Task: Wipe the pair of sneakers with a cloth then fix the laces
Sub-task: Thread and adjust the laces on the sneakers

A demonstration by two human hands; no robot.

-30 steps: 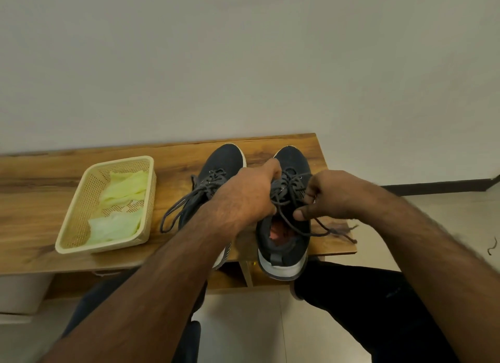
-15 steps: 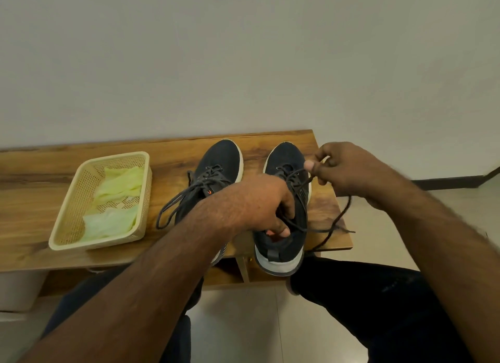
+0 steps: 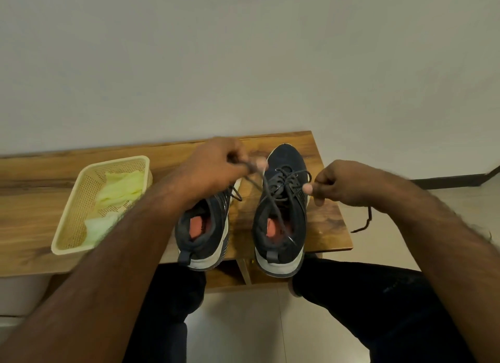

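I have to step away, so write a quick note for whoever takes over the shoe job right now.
Left hand: pinching one lace end, raised over the left sneaker.
Right hand: pinching the other lace end beside the right sneaker, laces crossed over it.
Both sneakers stand side by side on the wooden bench. Cloths lie in the basket.
Done: cloths put aside; whether wiping is finished cannot be told.
Left: knot the right sneaker, then lace the left.

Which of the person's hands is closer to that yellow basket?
The left. The left hand is just right of the basket, its forearm crossing the basket's near corner. The right hand is beyond both sneakers.
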